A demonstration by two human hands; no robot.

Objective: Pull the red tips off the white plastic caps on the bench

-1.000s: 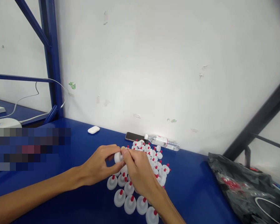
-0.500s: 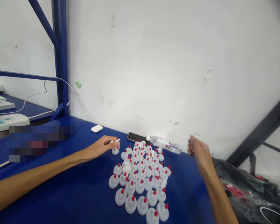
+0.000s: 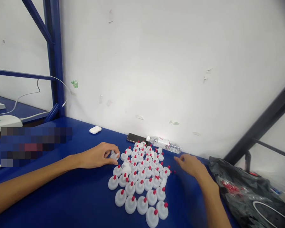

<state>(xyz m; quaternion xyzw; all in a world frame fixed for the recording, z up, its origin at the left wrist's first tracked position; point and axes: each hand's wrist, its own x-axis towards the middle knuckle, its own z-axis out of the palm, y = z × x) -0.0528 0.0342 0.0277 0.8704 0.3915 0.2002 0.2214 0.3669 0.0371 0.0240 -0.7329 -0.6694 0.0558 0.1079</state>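
Note:
My left hand (image 3: pixel 101 155) has its thumb and fingers curved round a white plastic nozzle cap (image 3: pixel 114 155) at the left side of the group. No red tip shows on that cap. My right hand (image 3: pixel 188 164) hovers over the table's right part, index finger stretched out and nothing visible in it. Small loose red tips (image 3: pixel 174 172) lie just below its fingers. Between the hands stand many white nozzle caps (image 3: pixel 140 186), most with a red tip on top. A few white pieces among them show no red tip.
Along the wall lie a black phone (image 3: pixel 134 138) and a clear plastic bottle (image 3: pixel 165 144) on its side. A white earbud case (image 3: pixel 95 129) sits at the back left. A black plastic bag (image 3: pixel 242 190) with red pieces on it is at the right edge. A blue post (image 3: pixel 55 57) rises behind.
My right hand has come down and left from a closed, raised pose, and its fingers have opened out. My left hand has turned, its fingers now wider round the cap. The view has shifted slightly.

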